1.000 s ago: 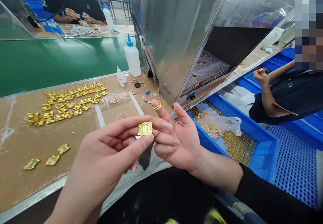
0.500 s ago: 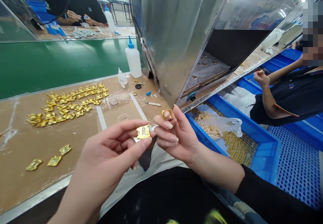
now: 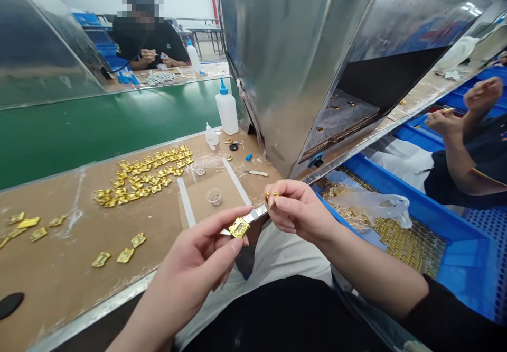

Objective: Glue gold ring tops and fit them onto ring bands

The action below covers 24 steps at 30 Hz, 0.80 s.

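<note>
Between the thumb and fingers of my left hand [image 3: 206, 259] is a small gold, squarish metal piece [image 3: 240, 228] with a recess in its face. My right hand [image 3: 295, 206], a little to the right and higher, pinches a gold ring [image 3: 271, 195], partly covered by the fingertips. The two hands are apart, just over the bench's front edge. Beyond them a clear round dish [image 3: 214, 197] sits on a cardboard sheet. Rows of gold pieces [image 3: 146, 175] lie on the brown bench, and a few more gold pieces [image 3: 125, 255] lie closer to my left forearm.
A white bottle [image 3: 227, 111] with a blue cap stands by a metal housing [image 3: 285, 66]. A knife [image 3: 256, 173] lies on the bench. At my right, a blue bin [image 3: 467, 267] holds many gold parts and a plastic bag [image 3: 368, 206]. Co-workers sit opposite and at right.
My right hand has turned over, and the ring has gone from around a finger to a thumb-and-finger pinch. The hands have moved farther apart. The camera view has shifted left.
</note>
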Each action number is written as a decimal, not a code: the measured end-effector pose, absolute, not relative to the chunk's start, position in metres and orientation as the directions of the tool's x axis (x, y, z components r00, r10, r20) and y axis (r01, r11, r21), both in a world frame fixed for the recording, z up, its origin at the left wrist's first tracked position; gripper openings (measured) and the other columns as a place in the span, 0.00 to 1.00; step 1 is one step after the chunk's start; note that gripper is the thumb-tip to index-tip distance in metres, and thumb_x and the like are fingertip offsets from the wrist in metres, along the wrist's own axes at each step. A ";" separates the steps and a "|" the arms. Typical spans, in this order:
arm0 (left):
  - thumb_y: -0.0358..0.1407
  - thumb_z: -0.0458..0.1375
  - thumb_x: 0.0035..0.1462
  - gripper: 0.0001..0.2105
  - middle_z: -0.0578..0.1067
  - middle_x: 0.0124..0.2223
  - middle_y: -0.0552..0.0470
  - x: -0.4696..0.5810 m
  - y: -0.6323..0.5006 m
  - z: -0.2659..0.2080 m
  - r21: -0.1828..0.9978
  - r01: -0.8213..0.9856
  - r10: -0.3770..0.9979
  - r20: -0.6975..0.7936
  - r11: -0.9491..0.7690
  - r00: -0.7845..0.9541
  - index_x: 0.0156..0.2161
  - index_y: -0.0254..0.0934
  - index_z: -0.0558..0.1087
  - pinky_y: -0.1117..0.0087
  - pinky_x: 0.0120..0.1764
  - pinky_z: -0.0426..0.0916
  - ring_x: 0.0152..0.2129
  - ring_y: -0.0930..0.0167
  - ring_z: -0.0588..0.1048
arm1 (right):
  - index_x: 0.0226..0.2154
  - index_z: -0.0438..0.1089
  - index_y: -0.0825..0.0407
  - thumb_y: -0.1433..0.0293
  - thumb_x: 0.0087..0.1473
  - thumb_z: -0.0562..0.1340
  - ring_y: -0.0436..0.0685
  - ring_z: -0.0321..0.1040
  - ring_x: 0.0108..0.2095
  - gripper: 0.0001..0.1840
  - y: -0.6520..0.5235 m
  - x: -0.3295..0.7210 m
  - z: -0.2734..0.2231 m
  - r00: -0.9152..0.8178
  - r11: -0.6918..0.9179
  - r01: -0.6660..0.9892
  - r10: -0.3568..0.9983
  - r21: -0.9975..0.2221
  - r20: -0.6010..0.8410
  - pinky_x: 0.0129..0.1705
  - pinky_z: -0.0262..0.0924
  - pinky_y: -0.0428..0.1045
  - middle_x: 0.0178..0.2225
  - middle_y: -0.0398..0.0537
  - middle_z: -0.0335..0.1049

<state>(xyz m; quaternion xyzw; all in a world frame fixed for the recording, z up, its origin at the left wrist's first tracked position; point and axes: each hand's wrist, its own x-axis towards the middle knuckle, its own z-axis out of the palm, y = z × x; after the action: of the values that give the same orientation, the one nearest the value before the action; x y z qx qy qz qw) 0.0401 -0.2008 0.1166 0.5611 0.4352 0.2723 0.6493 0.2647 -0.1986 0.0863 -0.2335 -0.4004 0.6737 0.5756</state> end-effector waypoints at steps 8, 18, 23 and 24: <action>0.48 0.60 0.70 0.22 0.70 0.28 0.54 0.030 -0.210 0.120 0.968 0.249 0.877 -0.108 -0.014 0.469 0.65 0.47 0.76 0.73 0.24 0.60 0.22 0.72 0.64 | 0.32 0.75 0.55 0.65 0.60 0.72 0.45 0.61 0.17 0.12 -0.205 0.268 0.079 -0.329 -0.017 -0.478 0.930 -0.878 0.161 0.17 0.57 0.42 0.23 0.40 0.70; 0.42 0.56 0.74 0.21 0.80 0.54 0.49 0.024 -0.209 0.110 0.905 0.281 0.815 0.110 -0.319 0.569 0.69 0.55 0.71 0.68 0.47 0.77 0.49 0.63 0.79 | 0.37 0.79 0.53 0.67 0.66 0.69 0.51 0.69 0.34 0.07 -0.211 0.265 0.102 -0.301 0.450 -0.122 0.832 -0.885 0.465 0.38 0.63 0.48 0.33 0.47 0.74; 0.44 0.54 0.75 0.18 0.81 0.47 0.51 0.028 -0.211 0.104 0.943 0.287 0.841 -0.012 -0.171 0.541 0.65 0.52 0.72 0.69 0.39 0.75 0.38 0.67 0.80 | 0.37 0.79 0.54 0.65 0.67 0.68 0.50 0.68 0.32 0.10 -0.218 0.266 0.101 -0.309 0.363 -0.081 0.876 -0.928 0.370 0.35 0.63 0.47 0.33 0.47 0.75; 0.44 0.54 0.75 0.18 0.80 0.44 0.51 0.029 -0.211 0.102 0.945 0.284 0.836 -0.021 -0.163 0.549 0.66 0.51 0.72 0.69 0.37 0.74 0.37 0.67 0.79 | 0.37 0.79 0.55 0.64 0.66 0.68 0.50 0.68 0.31 0.10 -0.219 0.266 0.101 -0.313 0.337 -0.085 0.885 -0.938 0.346 0.34 0.63 0.46 0.32 0.47 0.75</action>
<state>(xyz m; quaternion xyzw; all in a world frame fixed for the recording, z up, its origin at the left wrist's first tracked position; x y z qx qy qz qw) 0.0286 -0.2111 0.1024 0.7138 0.3921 0.2682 0.5145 0.2657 -0.2188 0.1012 -0.3084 -0.6479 0.4864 0.4985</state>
